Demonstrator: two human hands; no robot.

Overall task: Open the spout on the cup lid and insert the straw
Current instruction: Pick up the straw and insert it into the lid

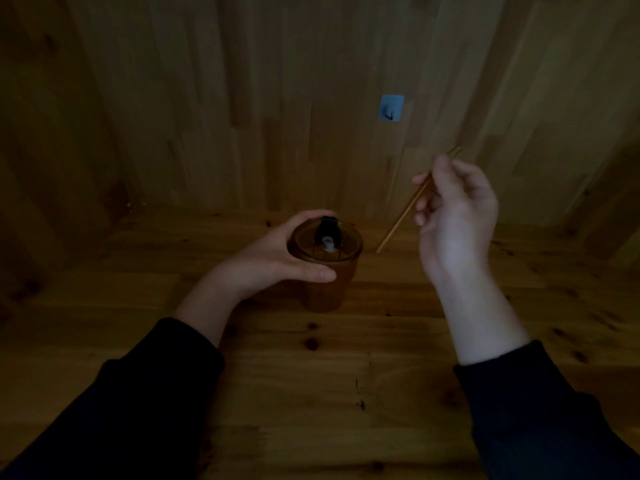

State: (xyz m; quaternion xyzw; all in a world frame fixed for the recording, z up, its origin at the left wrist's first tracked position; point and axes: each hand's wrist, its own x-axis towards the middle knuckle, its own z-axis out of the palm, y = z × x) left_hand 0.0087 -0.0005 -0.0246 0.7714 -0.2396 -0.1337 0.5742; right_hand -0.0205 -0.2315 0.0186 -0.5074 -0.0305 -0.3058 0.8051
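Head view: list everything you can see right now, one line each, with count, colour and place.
cup: one, amber, on the table centre, held by the left hand
lid: one, amber clear, on the cup, black flap raised, pale spout showing
straw: one, amber, in the air right of the cup, tilted, lower end clear of the lid
hook: one, blue pad with dark hook, on the wooden wall
table: one, brown wood, under everything
left hand: one, wrapped round the cup's top
right hand: one, fingers pinching the straw
sleeves: two, black, bottom corners

A wooden table (346,393) carries only the amber cup (325,292), standing upright.
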